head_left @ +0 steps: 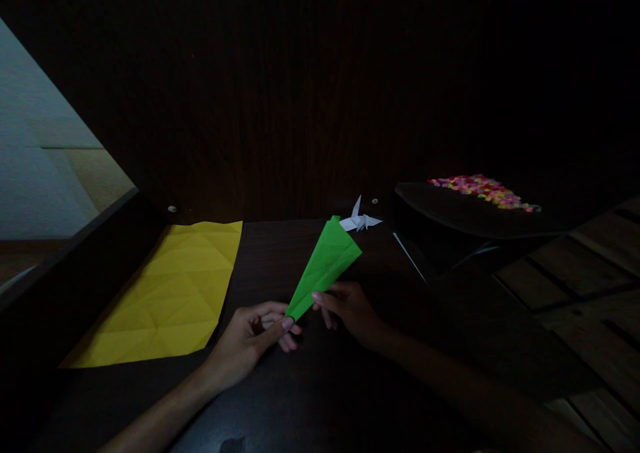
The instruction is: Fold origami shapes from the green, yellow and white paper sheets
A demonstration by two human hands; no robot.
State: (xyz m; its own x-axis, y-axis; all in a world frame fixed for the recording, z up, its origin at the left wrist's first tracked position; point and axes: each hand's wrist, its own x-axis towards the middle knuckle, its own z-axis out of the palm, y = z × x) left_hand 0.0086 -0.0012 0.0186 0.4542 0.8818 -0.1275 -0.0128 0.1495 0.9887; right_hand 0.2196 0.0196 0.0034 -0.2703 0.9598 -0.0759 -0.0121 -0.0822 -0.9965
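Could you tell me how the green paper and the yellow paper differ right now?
The green paper is folded into a long narrow wedge; the yellow paper lies opened out as a wide sheet, showing only crease lines. The green paper is pinched at its narrow end by the left hand and right hand; the yellow paper lies flat on the dark table, untouched. Both look like plain single-colour paper.

From the green paper (pixel 325 265), I see bare table nearer me; yellow sheet (pixel 170 293) lies left, white crane (pixel 359 221) just behind, dark tray (pixel 470 216) right.
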